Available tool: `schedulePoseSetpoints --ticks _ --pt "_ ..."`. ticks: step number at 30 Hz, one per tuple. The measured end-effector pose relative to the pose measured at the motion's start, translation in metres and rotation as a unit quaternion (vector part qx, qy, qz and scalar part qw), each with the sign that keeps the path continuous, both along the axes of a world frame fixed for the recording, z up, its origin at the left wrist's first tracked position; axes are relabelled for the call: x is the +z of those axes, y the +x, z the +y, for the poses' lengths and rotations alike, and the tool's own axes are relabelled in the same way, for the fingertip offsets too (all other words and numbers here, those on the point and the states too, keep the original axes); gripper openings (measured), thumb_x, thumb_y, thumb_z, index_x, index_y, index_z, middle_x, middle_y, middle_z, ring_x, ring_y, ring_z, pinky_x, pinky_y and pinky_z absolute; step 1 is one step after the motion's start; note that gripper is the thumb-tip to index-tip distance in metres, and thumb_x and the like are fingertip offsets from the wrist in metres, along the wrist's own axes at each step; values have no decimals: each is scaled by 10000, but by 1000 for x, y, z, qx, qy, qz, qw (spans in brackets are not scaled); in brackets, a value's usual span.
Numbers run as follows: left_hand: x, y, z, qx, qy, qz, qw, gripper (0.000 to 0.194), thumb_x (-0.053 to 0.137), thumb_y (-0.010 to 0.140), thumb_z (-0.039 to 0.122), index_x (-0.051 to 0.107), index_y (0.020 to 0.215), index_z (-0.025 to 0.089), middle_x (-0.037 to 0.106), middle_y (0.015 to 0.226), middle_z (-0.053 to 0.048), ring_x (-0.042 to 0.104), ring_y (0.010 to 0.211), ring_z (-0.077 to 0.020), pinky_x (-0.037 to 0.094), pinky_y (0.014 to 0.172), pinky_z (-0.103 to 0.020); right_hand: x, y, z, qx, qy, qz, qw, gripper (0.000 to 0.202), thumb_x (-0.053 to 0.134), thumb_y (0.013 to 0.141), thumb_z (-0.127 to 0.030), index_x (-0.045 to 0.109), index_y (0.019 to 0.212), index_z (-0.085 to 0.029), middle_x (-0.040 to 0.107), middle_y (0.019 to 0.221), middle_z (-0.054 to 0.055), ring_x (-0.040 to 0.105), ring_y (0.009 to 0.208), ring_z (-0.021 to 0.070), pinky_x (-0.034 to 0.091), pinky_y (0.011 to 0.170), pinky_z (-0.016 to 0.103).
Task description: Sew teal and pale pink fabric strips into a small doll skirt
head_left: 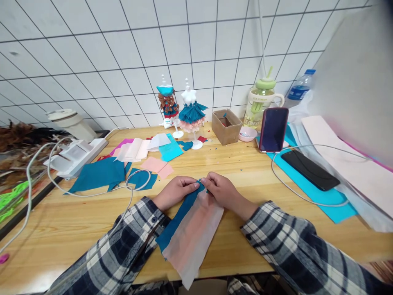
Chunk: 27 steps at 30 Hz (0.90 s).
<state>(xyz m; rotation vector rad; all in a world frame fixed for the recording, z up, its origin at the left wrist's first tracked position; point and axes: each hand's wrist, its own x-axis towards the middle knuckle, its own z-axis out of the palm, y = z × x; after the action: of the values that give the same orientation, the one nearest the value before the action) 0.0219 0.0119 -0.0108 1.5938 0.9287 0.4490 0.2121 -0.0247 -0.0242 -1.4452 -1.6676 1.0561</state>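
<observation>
My left hand [179, 191] and my right hand [222, 191] meet over the near part of the table, both with fingers pinched at the top end of a layered strip of crepe paper. Its left layer is teal paper [180, 217]; pale pink and whitish paper [196, 233] lies over its right side. The strip slants down toward me, and its lower end reaches the table's front edge. Beyond my hands stand two small dress forms. One wears a teal and pink ruffled paper skirt [192, 114], the other a turquoise top with brown trim [166, 98].
Paper pieces, including a large teal sheet [96, 176], lie left of centre. A white cable [132, 200] loops from a power strip [81, 157] across my left forearm. At right are a propped phone [273, 130], a black phone [310, 168] and a cardboard box [227, 129].
</observation>
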Motion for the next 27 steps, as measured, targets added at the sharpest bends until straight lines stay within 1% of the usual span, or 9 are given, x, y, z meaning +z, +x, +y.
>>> schedulePoseSetpoints --ticks 8,14,17,18,20,22,23,25,27 --pt "-1 0 0 -4 -5 -7 1000 352 601 846 462 727 904 138 733 895 -38 639 797 -179 489 754 -270 -4 -2 0 -12 8 6 1000 346 497 894 -484 496 687 -207 508 574 -63 456 563 106 315 549 226" --pt "-1 0 1 -13 6 -9 1000 352 587 855 462 733 942 153 741 929 -40 654 843 -199 502 776 -288 -2 -2 0 -30 15 -1 999 358 505 884 -494 470 669 -209 499 562 -64 457 556 108 303 533 225" --pt "-2 1 0 14 27 -2 1000 360 603 843 459 727 1015 169 737 1016 -52 655 928 -217 500 836 -308 3 7 4 -64 40 -13 997 360 473 896 -514 480 697 -213 514 572 -59 475 564 114 313 534 226" --pt "-2 1 0 27 32 1 999 363 619 830 455 723 1040 178 733 1048 -53 653 955 -221 497 856 -313 5 13 6 -74 49 -29 996 351 457 904 -516 503 728 -216 530 586 -55 486 570 117 318 537 227" --pt "-1 1 1 54 39 3 998 372 643 809 455 717 1061 191 726 1084 -56 651 981 -227 495 874 -320 9 29 10 -80 62 -89 991 318 443 917 -509 574 852 -227 585 642 -41 523 603 130 332 554 235" --pt "0 -1 1 88 49 -6 995 375 655 794 470 724 1031 187 729 1072 -64 653 977 -232 500 870 -327 13 47 13 -54 66 -177 981 296 469 914 -492 622 1005 -256 659 751 -18 577 688 154 349 589 246" --pt "1 -2 2 111 52 -16 992 380 663 784 478 726 1014 181 732 1058 -68 654 971 -234 502 868 -331 14 54 15 -30 67 -216 974 286 491 907 -482 641 1028 -271 687 819 -6 599 745 165 358 609 251" --pt "2 -4 4 153 40 -42 986 405 686 759 490 719 999 165 734 1036 -78 659 941 -232 508 855 -334 16 66 16 29 80 -268 960 235 524 904 -427 678 1015 -289 713 927 2 620 848 179 376 655 258" --pt "2 -7 6 178 12 -62 982 447 703 741 494 701 1026 150 732 1028 -88 664 897 -222 517 819 -332 17 72 16 68 106 -291 948 203 518 915 -332 696 1005 -289 715 983 1 618 915 179 390 709 262"
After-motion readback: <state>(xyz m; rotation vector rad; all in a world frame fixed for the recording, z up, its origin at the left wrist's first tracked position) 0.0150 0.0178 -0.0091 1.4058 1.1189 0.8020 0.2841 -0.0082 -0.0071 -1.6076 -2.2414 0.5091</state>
